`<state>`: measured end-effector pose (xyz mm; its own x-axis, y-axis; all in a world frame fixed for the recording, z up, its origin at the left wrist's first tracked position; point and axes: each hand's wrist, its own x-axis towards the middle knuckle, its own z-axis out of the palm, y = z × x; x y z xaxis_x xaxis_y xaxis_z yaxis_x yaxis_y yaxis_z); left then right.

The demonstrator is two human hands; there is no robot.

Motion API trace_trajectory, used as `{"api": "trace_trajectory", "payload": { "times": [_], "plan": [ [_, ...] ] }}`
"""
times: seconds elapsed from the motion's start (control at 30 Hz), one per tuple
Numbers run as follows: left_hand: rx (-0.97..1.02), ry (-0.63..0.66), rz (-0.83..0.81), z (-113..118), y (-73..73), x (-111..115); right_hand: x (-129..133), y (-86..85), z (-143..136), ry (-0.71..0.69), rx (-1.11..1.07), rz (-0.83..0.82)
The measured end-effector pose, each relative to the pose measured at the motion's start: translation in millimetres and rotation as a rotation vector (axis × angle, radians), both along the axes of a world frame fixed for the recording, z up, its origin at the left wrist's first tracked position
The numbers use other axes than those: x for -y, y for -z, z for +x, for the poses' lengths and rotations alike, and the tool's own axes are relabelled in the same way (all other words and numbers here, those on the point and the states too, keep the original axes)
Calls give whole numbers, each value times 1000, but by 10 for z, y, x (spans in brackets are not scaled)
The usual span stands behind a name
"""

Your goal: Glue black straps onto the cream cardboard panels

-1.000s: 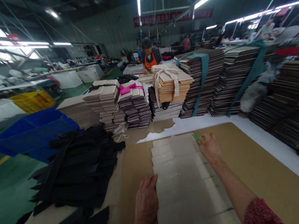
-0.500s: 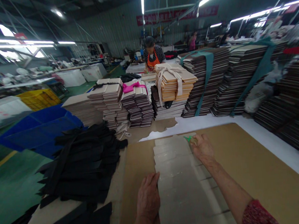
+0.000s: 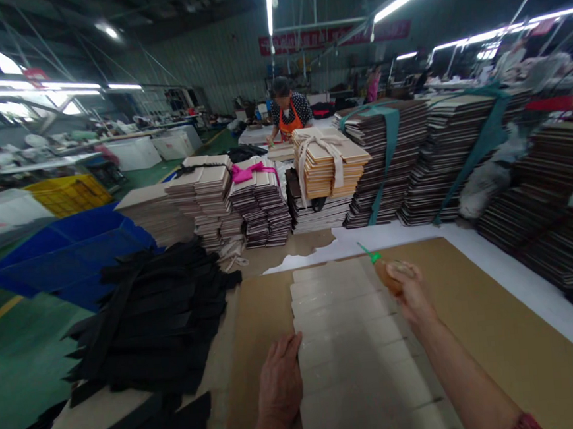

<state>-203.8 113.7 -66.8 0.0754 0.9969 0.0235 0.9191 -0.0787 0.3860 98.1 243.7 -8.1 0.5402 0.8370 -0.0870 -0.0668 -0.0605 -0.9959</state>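
Over brown board (image 3: 487, 311), held a loosely uncurled left hand (image 3: 280, 380) against the left edge of overlapping grey sheets (image 3: 344, 349) at five o'clock in view, gripping a green-tipped bottle (image 3: 387, 279) in the right hand (image 3: 412, 292) at four o'clock.

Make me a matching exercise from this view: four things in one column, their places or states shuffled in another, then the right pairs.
1. left hand
2. right hand
3. black strips
4. pink tie

A. heaped left of both hands
B. holding a green-tipped bottle
C. across the top of a panel stack
D. at left edge of beige sheets

1-D; 2-B; 3-A; 4-C
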Motion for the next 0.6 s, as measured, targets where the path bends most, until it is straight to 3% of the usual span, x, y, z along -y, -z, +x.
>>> {"api": "trace_trajectory", "payload": {
  "times": [0.17,0.33,0.6],
  "plan": [
    [-21,3,24,-8,2,-12,349,-136,730,115,-292,43],
    [-85,11,48,-37,58,-25,751,-67,1313,220,-696,84],
    [-78,110,202,-302,426,-242,1337,155,2033,419,-488,209]
  ]
}}
